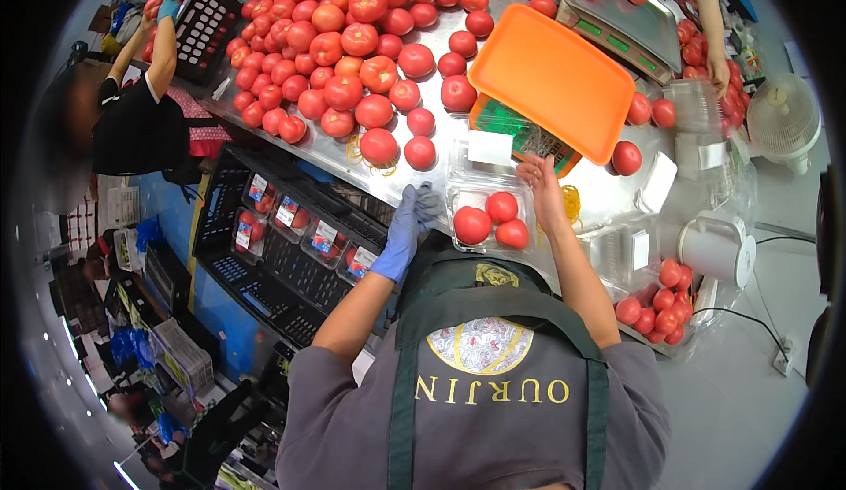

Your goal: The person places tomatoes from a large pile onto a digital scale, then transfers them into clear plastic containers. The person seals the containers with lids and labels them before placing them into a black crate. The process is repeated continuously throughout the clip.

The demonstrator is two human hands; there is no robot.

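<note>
1. While the gloved left hand rests loosely curled on the counter edge, the bare right hand lies open beside a clear plastic tray.
2. The tray sits between both hands and holds three tomatoes.
3. One orange tray leans behind it, over a scale.
4. A heap of loose tomatoes crowds the counter beyond.

A produce packing station: heaped tomatoes on a steel table, weighing scales, clear clamshell boxes.
</note>
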